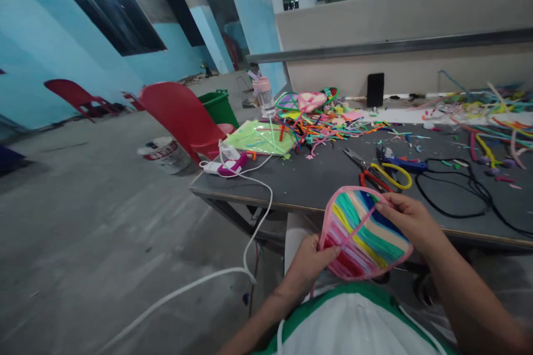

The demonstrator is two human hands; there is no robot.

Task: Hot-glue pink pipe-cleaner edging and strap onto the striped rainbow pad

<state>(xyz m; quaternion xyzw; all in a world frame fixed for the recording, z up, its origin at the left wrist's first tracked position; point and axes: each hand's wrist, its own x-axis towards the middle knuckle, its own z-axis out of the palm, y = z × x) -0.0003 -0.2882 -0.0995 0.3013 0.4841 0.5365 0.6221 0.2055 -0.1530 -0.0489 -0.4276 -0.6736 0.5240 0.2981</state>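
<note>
A rounded panel of striped pipe cleaners (366,233), edged in pink, is held over my lap at the table's front edge. Its stripes run through red, pink, yellow, teal, beige and dark blue. A single pink pipe cleaner (358,226) lies slantwise across the stripes. My left hand (313,260) pinches the panel's lower left edge, thumb on top near one end of that strip. At the upper right edge my right hand (406,219) grips the panel, its thumb and finger at the strip's other end. The undersides of both hands' grips are hidden.
Scissors with yellow and red handles (377,172) lie beyond the panel, beside a blue-handled glue gun (402,163) with a black cord (453,213). Loose pipe cleaners (325,127) heap behind. A white cable (266,194) hangs off the table's left from a power strip (233,165).
</note>
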